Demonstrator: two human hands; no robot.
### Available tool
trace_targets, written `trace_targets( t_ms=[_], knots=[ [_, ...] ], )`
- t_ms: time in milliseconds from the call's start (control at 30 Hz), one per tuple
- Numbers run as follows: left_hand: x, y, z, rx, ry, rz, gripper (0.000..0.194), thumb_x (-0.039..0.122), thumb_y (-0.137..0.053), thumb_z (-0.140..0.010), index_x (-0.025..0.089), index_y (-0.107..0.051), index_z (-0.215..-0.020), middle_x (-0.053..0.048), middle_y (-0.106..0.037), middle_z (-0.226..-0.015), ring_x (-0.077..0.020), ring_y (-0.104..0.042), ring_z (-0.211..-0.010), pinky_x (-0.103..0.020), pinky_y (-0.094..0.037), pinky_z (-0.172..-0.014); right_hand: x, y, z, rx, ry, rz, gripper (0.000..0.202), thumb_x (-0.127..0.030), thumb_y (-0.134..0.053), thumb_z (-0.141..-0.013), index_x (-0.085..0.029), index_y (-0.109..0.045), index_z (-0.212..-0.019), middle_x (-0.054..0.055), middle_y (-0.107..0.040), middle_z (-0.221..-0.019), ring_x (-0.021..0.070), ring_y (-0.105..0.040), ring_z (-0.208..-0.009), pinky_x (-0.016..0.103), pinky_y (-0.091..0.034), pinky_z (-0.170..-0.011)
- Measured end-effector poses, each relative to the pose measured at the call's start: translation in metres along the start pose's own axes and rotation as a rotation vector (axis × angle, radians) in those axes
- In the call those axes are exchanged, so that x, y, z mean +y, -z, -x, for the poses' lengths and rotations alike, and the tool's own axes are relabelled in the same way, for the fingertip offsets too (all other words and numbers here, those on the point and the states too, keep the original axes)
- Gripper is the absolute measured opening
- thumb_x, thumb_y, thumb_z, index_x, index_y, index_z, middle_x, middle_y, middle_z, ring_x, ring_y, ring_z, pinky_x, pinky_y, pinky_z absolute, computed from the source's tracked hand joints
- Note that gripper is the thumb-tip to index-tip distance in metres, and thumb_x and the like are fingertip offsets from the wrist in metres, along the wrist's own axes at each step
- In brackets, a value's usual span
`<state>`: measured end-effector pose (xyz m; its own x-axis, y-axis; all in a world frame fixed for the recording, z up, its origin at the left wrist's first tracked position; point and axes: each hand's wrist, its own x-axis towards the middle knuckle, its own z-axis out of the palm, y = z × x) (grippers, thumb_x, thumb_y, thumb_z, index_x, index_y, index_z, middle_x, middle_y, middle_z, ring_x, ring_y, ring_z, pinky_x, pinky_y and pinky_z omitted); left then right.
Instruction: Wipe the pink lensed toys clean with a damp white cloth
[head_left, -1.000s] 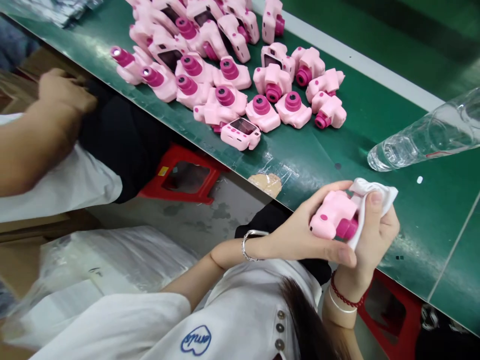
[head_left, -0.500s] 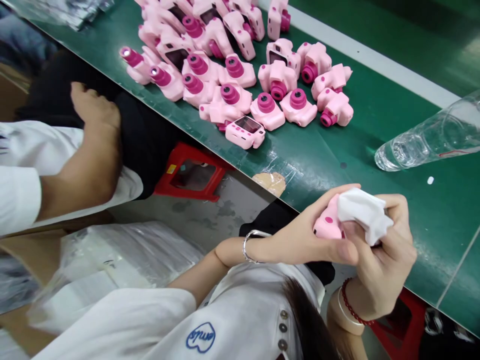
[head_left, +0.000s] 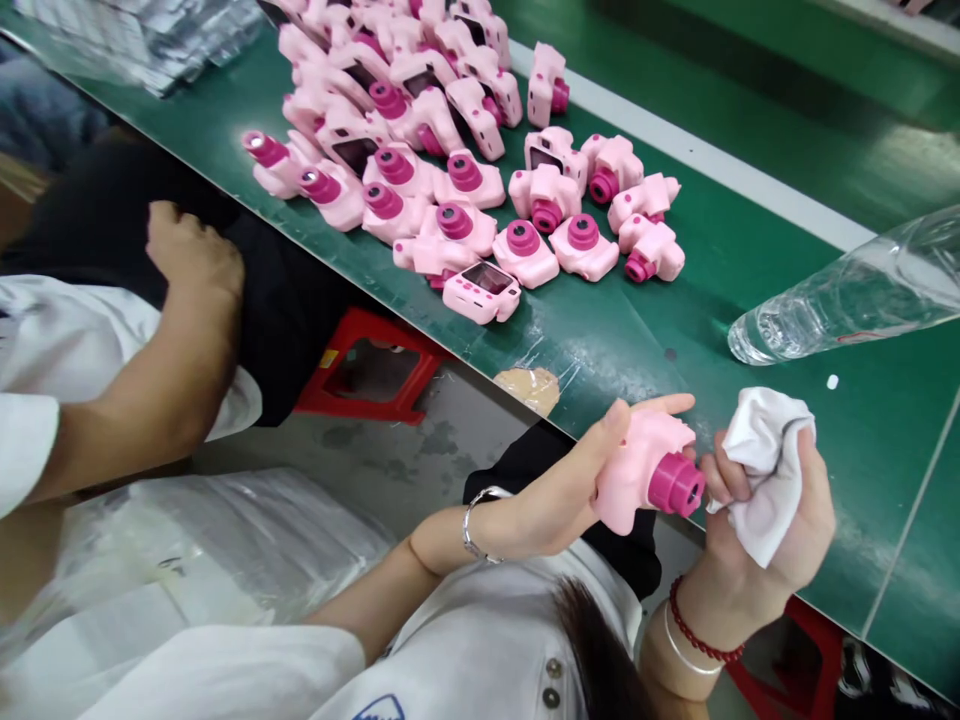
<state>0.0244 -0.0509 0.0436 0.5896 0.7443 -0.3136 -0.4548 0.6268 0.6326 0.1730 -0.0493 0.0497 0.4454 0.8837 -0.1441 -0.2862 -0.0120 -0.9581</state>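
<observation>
My left hand [head_left: 581, 480], with a silver bracelet at the wrist, holds a pink toy camera [head_left: 634, 465] near the table's front edge. The camera's magenta lens points to the right. Just beside it, my right hand [head_left: 795, 520], wearing a red beaded bracelet, has its fingers wrapped round a crumpled white cloth [head_left: 769, 450]. A narrow gap lies between lens and cloth. Many other pink cameras [head_left: 521, 250] crowd the green table [head_left: 645, 345] further back and to the left, some lens up, some showing their screens.
A clear bottle [head_left: 840, 300] lies across the right of the view. Plastic bags [head_left: 157, 40] are at the far left. Another person's forearm [head_left: 172, 350] rests at the left, by a red stool [head_left: 375, 370]. Tan tape [head_left: 529, 388] sits on the table edge.
The cloth has come off the camera, and my hands have moved apart. The held camera has turned so its lens now shows. The whole view has shifted slightly.
</observation>
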Motion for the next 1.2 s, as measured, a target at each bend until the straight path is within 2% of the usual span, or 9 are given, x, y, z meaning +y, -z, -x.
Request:
trace_targets(
  t_ms=[100,233,367,467,567,767,867,1033,1200],
  knots=[
    [0.004,-0.002,0.002,-0.047,0.109,0.106,0.088,0.084,-0.042,-0.092,0.024,-0.049,-0.156,-0.014,-0.066,-0.141,-0.0347,-0.057,-0.137,-0.05,-0.043,-0.115,-0.003,0.002,0.004,0.064,-0.02,-0.103,0.036,-0.053,-0.071,-0.085,-0.024,-0.054,-0.075,-0.009,-0.043,-0.058,0.0072,-0.026,-0.038,0.026,-0.025,-0.035],
    [0.001,0.003,0.008,-0.032,-0.057,-0.064,0.081,0.08,-0.052,-0.09,0.027,-0.056,-0.151,-0.011,-0.064,-0.139,-0.0311,-0.057,-0.131,-0.044,-0.043,-0.114,-0.003,0.002,0.017,0.149,0.103,-0.041,0.034,-0.039,-0.064,-0.091,-0.025,-0.049,-0.065,-0.007,-0.034,-0.055,0.0101,-0.029,-0.04,0.028,-0.029,-0.038],
    [0.001,0.009,0.016,-0.079,-0.265,-0.225,0.074,0.07,-0.068,-0.086,0.032,-0.061,-0.148,-0.009,-0.063,-0.133,-0.0299,-0.057,-0.125,-0.042,-0.046,-0.109,-0.003,0.003,0.027,0.197,0.113,0.019,0.026,-0.038,-0.062,-0.092,-0.025,-0.056,-0.071,-0.004,-0.044,-0.061,0.0136,-0.041,-0.048,0.03,-0.036,-0.043],
    [0.007,0.009,0.02,-0.183,-0.365,-0.296,0.06,0.063,-0.063,-0.093,0.035,-0.063,-0.146,-0.01,-0.064,-0.126,-0.0293,-0.058,-0.12,-0.048,-0.045,-0.111,-0.006,0.006,0.026,0.163,0.127,-0.018,0.024,-0.035,-0.061,-0.092,-0.024,-0.055,-0.071,-0.004,-0.04,-0.059,0.0128,-0.037,-0.046,0.03,-0.033,-0.042],
    [0.012,0.008,0.024,-0.271,-0.394,-0.312,0.063,0.063,-0.061,-0.094,0.034,-0.059,-0.15,-0.011,-0.065,-0.127,-0.0299,-0.059,-0.117,-0.051,-0.049,-0.108,-0.008,0.009,0.024,0.151,0.192,-0.042,0.028,-0.032,-0.059,-0.092,-0.025,-0.052,-0.066,-0.005,-0.034,-0.056,0.0122,-0.029,-0.042,0.031,-0.028,-0.039],
    [0.004,0.006,0.023,-0.14,-0.289,-0.156,0.072,0.06,-0.075,-0.085,0.029,-0.061,-0.148,-0.011,-0.064,-0.126,-0.0305,-0.059,-0.122,-0.047,-0.051,-0.107,-0.005,0.006,0.033,0.249,0.229,0.058,0.024,-0.031,-0.057,-0.092,-0.027,-0.053,-0.069,-0.003,-0.039,-0.062,0.0147,-0.03,-0.047,0.033,-0.028,-0.041],
    [-0.001,0.005,0.013,-0.051,-0.248,-0.029,0.063,0.06,-0.073,-0.085,0.027,-0.068,-0.137,-0.01,-0.066,-0.124,-0.0287,-0.06,-0.12,-0.042,-0.053,-0.102,-0.003,0.002,0.039,0.288,0.191,0.052,0.022,-0.033,-0.06,-0.09,-0.026,-0.054,-0.07,-0.002,-0.04,-0.065,0.0143,-0.033,-0.05,0.031,-0.033,-0.043],
    [0.007,0.002,-0.005,0.061,0.061,0.288,0.053,0.057,-0.065,-0.087,0.017,-0.072,-0.12,-0.009,-0.069,-0.106,-0.0233,-0.064,-0.093,-0.037,-0.058,-0.073,-0.004,-0.005,0.037,0.339,0.116,0.063,0.024,-0.039,-0.068,-0.086,-0.023,-0.06,-0.071,-0.004,-0.047,-0.064,0.0117,-0.042,-0.049,0.029,-0.037,-0.041],
    [0.012,0.003,-0.011,0.111,0.098,0.336,0.043,0.046,-0.072,-0.082,0.017,-0.072,-0.113,-0.006,-0.068,-0.103,-0.0209,-0.064,-0.087,-0.034,-0.057,-0.07,0.002,-0.003,0.035,0.398,0.203,0.243,0.037,-0.048,-0.063,-0.093,-0.023,-0.061,-0.065,-0.003,-0.05,-0.056,0.0142,-0.047,-0.047,0.031,-0.037,-0.039]
  ],
)
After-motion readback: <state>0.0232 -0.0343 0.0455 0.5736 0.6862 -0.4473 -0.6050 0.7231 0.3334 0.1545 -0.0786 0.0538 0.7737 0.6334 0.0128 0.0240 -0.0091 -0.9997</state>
